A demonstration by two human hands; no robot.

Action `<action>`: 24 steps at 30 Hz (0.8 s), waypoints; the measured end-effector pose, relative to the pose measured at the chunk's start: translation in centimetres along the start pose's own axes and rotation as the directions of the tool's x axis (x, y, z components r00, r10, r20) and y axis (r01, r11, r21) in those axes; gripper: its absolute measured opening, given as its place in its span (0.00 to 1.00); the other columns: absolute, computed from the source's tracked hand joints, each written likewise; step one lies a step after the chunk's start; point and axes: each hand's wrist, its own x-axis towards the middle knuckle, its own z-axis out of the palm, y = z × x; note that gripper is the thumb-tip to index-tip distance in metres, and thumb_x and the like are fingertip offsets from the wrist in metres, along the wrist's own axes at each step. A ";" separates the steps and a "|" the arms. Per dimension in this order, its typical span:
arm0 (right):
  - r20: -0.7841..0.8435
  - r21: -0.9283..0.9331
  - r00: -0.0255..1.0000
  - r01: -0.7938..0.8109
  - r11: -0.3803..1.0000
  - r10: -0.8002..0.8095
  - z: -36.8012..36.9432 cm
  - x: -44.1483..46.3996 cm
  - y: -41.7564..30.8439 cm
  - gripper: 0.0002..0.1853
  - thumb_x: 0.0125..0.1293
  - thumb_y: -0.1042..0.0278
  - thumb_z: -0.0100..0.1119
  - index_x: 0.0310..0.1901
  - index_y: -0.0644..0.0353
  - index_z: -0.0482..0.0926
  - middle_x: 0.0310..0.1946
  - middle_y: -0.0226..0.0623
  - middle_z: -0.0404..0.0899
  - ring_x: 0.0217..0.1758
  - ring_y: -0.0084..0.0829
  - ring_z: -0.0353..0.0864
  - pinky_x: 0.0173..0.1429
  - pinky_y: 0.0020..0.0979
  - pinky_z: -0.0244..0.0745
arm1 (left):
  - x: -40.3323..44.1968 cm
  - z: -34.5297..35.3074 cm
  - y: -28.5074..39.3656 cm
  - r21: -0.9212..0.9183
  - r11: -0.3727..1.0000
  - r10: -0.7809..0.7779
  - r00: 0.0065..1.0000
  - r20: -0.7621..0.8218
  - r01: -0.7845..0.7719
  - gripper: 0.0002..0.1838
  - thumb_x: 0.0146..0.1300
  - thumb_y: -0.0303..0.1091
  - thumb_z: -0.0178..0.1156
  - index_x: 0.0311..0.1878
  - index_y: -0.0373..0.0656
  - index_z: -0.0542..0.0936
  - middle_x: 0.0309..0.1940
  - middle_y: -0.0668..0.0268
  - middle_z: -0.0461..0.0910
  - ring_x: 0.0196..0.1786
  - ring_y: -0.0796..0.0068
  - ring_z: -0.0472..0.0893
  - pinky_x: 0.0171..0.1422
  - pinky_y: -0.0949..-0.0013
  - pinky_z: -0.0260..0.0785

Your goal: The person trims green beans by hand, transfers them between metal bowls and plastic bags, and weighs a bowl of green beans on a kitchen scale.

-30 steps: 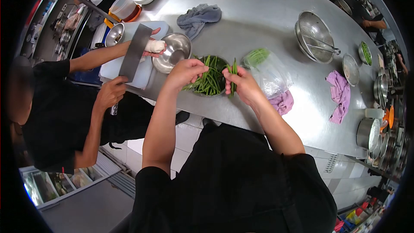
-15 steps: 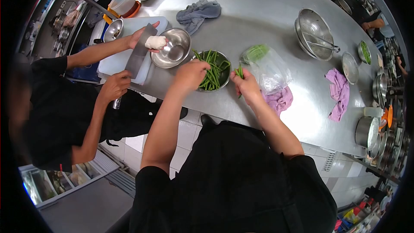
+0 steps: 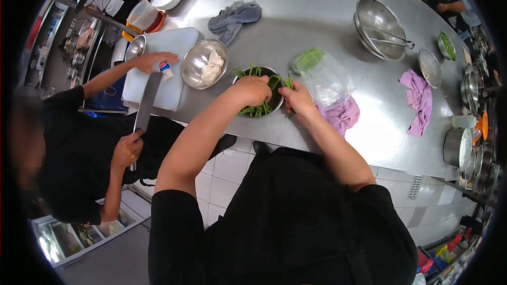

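My left hand [image 3: 253, 91] reaches over a metal bowl [image 3: 278, 104] of long green beans [image 3: 257, 110]. Its fingers are pressed together among the beans, and what they may hold is hidden. At the bowl's right edge, my right hand [image 3: 299, 97] is closed on a small bunch of green beans [image 3: 288, 82]. Just beyond it lies a clear plastic bag [image 3: 330, 85] with more green beans [image 3: 308, 60] at its far left end. A second metal bowl [image 3: 191, 67] with white pieces [image 3: 212, 68] in it stands to the left.
At the left, a co-worker holds a cleaver [image 3: 147, 103] near a white cutting board [image 3: 185, 39]. A grey cloth [image 3: 234, 19] lies behind the bowls. Strainers [image 3: 381, 27] and purple cloths [image 3: 343, 116] are on the right; a metal pot [image 3: 457, 148] stands far right.
My left hand has moved down into the bean bowl. White pieces now lie in the second bowl, and the co-worker's hand over the board no longer holds the white item.
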 end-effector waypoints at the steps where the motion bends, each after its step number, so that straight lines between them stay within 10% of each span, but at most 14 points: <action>1: -0.005 0.015 1.000 0.000 1.000 0.000 0.0 0.2 0.1 0.08 0.63 0.70 0.60 0.37 0.58 0.70 0.18 0.25 0.65 0.15 0.19 0.62 0.17 0.27 0.59 | 0.0 -0.1 0.0 0.012 1.000 0.004 1.000 0.010 -0.004 0.15 0.55 0.26 0.62 0.45 0.56 0.86 0.50 0.62 0.75 0.57 0.57 0.77 0.58 0.56 0.71; 10: 0.012 0.034 1.000 0.004 0.999 -0.004 -1.4 0.5 0.4 0.10 0.63 0.69 0.63 0.39 0.60 0.71 0.15 0.26 0.66 0.12 0.23 0.63 0.14 0.30 0.57 | 1.1 1.2 -2.4 -0.153 0.958 0.203 0.952 -0.229 -0.241 0.10 0.59 0.35 0.64 0.43 0.49 0.83 0.41 0.66 0.80 0.45 0.65 0.81 0.49 0.60 0.72; 13: 0.004 0.008 1.000 -0.011 1.000 0.011 -1.4 0.1 -0.1 0.10 0.65 0.66 0.62 0.39 0.60 0.71 0.15 0.25 0.65 0.12 0.22 0.61 0.15 0.29 0.56 | 0.4 0.0 -3.0 -0.545 0.834 -0.013 0.983 -0.185 -0.091 0.12 0.64 0.40 0.62 0.46 0.45 0.83 0.37 0.68 0.83 0.36 0.75 0.80 0.41 0.68 0.72; 15: 0.004 0.021 0.999 -0.045 0.999 0.045 -1.5 -0.6 -0.6 0.08 0.67 0.64 0.61 0.38 0.55 0.72 0.18 0.22 0.64 0.16 0.19 0.61 0.18 0.26 0.57 | -0.8 -0.4 -2.9 -0.860 0.496 -0.062 0.983 -0.170 -0.118 0.17 0.69 0.44 0.59 0.48 0.40 0.83 0.36 0.70 0.84 0.32 0.83 0.77 0.36 0.76 0.69; 24: 0.050 0.188 0.990 0.118 0.975 -0.129 -0.7 -2.5 -2.0 0.11 0.70 0.61 0.59 0.47 0.58 0.76 0.21 0.24 0.67 0.24 0.21 0.68 0.27 0.26 0.66 | -2.5 2.0 -2.9 -0.989 0.103 -0.214 0.969 -0.122 -0.102 0.15 0.67 0.44 0.62 0.44 0.40 0.85 0.21 0.74 0.73 0.24 0.85 0.70 0.29 0.78 0.63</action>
